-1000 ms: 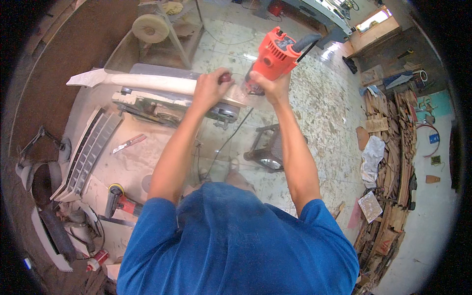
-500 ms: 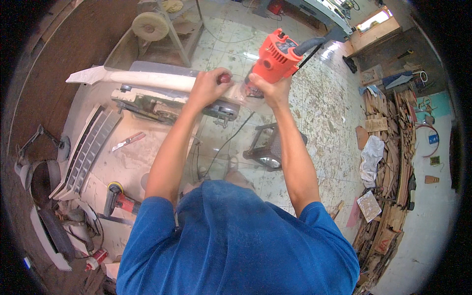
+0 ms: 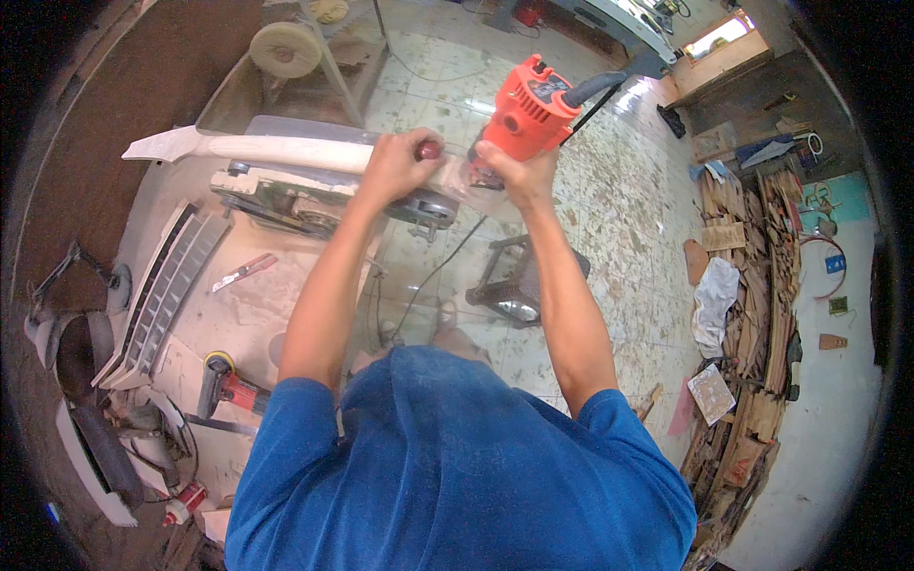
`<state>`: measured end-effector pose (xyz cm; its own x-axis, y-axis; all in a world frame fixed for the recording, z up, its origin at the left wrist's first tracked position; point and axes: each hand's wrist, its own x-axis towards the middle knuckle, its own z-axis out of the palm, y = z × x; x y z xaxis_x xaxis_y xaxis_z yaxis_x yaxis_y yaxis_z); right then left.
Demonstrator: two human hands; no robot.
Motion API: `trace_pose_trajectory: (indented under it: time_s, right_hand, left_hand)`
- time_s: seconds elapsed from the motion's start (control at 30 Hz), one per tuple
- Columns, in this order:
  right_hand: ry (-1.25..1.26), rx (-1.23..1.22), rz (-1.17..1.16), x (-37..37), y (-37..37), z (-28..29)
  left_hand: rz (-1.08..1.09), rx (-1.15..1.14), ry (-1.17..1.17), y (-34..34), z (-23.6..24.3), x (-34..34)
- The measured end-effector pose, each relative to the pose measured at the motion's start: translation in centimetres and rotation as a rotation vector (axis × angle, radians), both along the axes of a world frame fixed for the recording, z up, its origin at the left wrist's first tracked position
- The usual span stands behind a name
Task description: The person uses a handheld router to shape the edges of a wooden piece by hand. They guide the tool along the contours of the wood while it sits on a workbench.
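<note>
My right hand (image 3: 524, 176) is closed around the lower body of an orange trim router (image 3: 529, 109), its dark hose or cable running off at the upper right. The router's clear base plate (image 3: 481, 190) lies between my hands. My left hand (image 3: 395, 169) grips a dark red round knob (image 3: 428, 150) beside the router. Under the left hand runs a pale wooden guitar neck (image 3: 286, 149), its headstock (image 3: 162, 145) pointing left. The neck's right end is hidden by my hand and the base. Just nearer sits a long greenish machine with rollers (image 3: 305, 205).
A brown-topped workbench (image 3: 262, 309) at left carries a utility knife (image 3: 245, 272), slatted grey strips (image 3: 162, 295) and a red-black polisher (image 3: 233, 385). A dark stool (image 3: 519, 281) stands below my right forearm. Wood offcuts (image 3: 762, 314) are stacked along the right wall.
The whole view has shifted very slightly left. Both hands keep their holds, and the router stays in nearly the same place against the neck.
</note>
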<state>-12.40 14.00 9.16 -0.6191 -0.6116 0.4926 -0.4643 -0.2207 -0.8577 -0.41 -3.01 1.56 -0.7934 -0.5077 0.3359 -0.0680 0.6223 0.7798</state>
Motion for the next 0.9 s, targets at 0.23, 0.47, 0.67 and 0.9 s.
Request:
trace_pose_trajectory:
  time_s: [0.23, 0.47, 0.67, 0.9]
  right_hand:
    - [-0.057, -0.017, 0.013, 0.3, 0.1, -0.3]
    - [-0.018, -0.025, -0.002, 0.7, 0.3, -0.3]
    - [-0.021, -0.028, -0.016, 1.4, 0.3, -0.2]
    - [0.004, -0.007, -0.003, 0.7, 0.2, -0.1]
  left_hand:
    - [-0.008, 0.002, 0.008, -0.1, -0.3, 0.0]
    - [-0.003, 0.026, 0.08, 0.2, -0.2, 0.1]
    - [-0.013, 0.02, 0.091, 0.0, -0.5, 0.2]
    - [-0.03, 0.012, 0.028, -0.5, -0.9, -0.1]
